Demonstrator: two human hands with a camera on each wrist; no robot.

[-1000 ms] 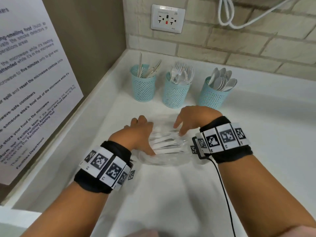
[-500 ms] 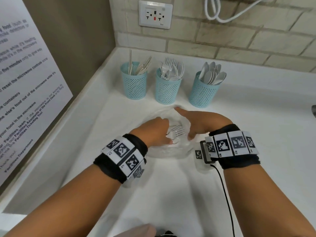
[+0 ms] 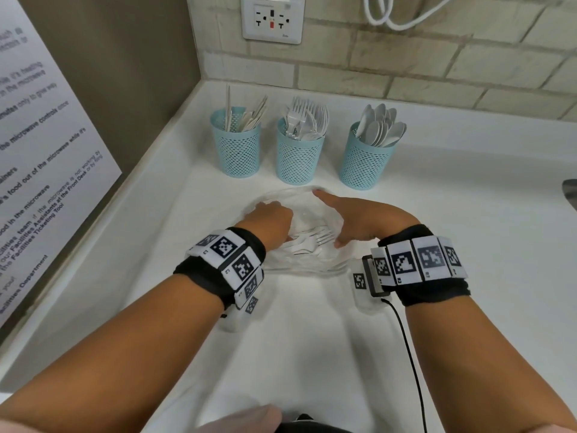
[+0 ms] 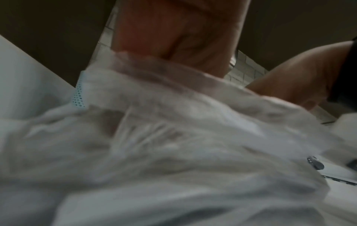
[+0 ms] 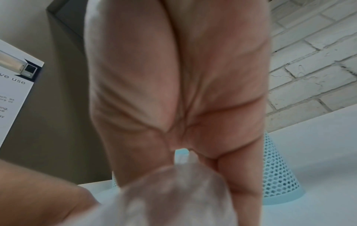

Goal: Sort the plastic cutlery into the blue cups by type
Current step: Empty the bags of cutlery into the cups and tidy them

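Three blue mesh cups stand in a row at the back: knives cup (image 3: 237,145), forks cup (image 3: 299,151) and spoons cup (image 3: 364,157). In front of them a clear plastic bag (image 3: 299,210) lies on the white counter with several white forks (image 3: 312,243) inside. My left hand (image 3: 271,223) reaches into the bag with fingers curled over the fork handles. My right hand (image 3: 352,220) lies on the bag's right side, index finger stretched to its far edge and thumb pressing down. The left wrist view shows only blurred bag (image 4: 173,137). The right wrist view shows my flat palm.
The counter (image 3: 468,245) runs into a corner; a brown side wall carries a printed notice (image 3: 46,151). A brick back wall holds a power outlet (image 3: 272,18) and a white cable (image 3: 399,20). A grey metal object (image 3: 570,192) pokes in at the right edge.
My left hand slid right and curled over the forks in the bag. My right hand shifted to the bag's right side with the index finger stretched forward.
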